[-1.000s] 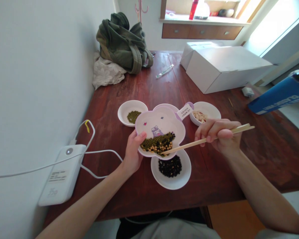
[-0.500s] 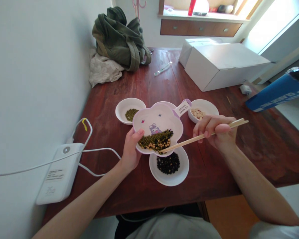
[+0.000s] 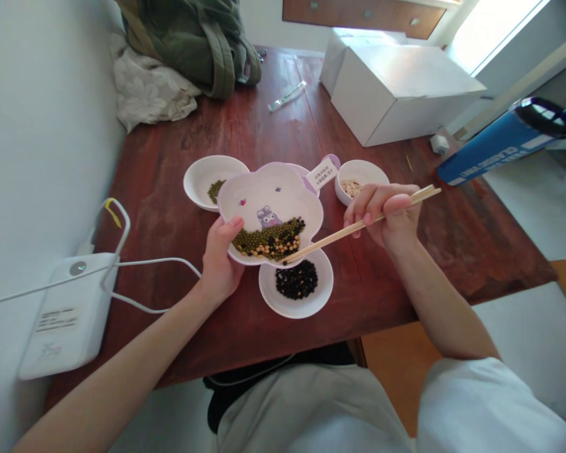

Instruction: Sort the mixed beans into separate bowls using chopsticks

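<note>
Holding one flower-shaped plate point(image 3: 264, 195) in left grip point(image 3: 219, 264) (tilted), right grip point(image 3: 387, 217) pinching two chopsticks point(image 3: 339, 234); three bowls.

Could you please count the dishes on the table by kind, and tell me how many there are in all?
Small white round bowls: 3 (green beans, pale beans, black beans)
Flower-shaped purple-rimmed plate, tilted up by the left hand: 1
Total: 4 dishes
The right hand holds chopsticks with their tips at the plate's mixed beans.
</note>
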`<act>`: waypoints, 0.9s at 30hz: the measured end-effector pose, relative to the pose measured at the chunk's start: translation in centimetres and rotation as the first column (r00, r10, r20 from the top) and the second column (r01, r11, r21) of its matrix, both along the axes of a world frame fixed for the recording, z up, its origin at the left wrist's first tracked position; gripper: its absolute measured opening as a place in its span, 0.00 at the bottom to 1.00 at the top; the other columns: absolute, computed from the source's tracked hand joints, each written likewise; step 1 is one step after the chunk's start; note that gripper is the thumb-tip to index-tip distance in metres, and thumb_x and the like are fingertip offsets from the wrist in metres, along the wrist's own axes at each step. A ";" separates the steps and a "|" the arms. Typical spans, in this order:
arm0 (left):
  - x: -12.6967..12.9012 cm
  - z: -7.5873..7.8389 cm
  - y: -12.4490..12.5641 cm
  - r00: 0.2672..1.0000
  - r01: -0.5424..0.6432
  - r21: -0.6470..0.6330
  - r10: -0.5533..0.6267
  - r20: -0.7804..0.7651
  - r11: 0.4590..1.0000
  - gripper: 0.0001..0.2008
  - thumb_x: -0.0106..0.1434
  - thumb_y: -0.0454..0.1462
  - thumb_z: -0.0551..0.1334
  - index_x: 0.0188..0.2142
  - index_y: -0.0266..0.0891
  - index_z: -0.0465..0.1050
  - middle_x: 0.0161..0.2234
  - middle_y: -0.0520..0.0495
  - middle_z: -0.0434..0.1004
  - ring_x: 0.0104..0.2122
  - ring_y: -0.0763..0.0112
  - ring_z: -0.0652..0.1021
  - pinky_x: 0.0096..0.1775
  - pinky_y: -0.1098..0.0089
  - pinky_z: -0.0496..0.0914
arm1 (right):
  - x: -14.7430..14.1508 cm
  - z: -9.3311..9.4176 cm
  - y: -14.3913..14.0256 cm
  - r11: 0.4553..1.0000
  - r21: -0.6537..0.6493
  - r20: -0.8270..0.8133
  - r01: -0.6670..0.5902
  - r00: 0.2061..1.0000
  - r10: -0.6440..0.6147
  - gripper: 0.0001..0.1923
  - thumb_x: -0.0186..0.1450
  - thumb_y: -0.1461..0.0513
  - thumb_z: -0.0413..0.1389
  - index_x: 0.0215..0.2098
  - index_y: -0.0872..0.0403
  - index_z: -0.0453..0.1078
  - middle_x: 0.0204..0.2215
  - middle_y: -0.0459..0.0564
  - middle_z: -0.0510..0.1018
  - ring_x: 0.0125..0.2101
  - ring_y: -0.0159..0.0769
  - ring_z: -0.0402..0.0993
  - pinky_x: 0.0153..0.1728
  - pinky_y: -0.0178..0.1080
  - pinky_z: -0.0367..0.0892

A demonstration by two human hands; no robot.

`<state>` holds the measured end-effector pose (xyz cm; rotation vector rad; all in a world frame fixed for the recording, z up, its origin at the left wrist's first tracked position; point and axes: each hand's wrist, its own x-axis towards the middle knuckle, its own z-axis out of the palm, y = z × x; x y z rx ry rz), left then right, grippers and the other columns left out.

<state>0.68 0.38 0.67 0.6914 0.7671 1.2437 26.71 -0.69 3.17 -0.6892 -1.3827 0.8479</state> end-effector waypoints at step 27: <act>0.1 -0.2 0.1 0.999 -0.005 0.029 0.004 0.045 1.000 0.15 0.58 0.43 0.71 0.43 0.40 0.82 0.45 0.44 0.85 0.59 0.45 0.77 0.55 0.55 0.77 | 0.3 -0.4 0.4 1.000 -0.017 -0.001 0.008 1.000 -0.008 0.30 0.67 0.41 0.61 0.18 0.54 0.75 0.17 0.48 0.72 0.17 0.35 0.75 0.13 0.35 0.69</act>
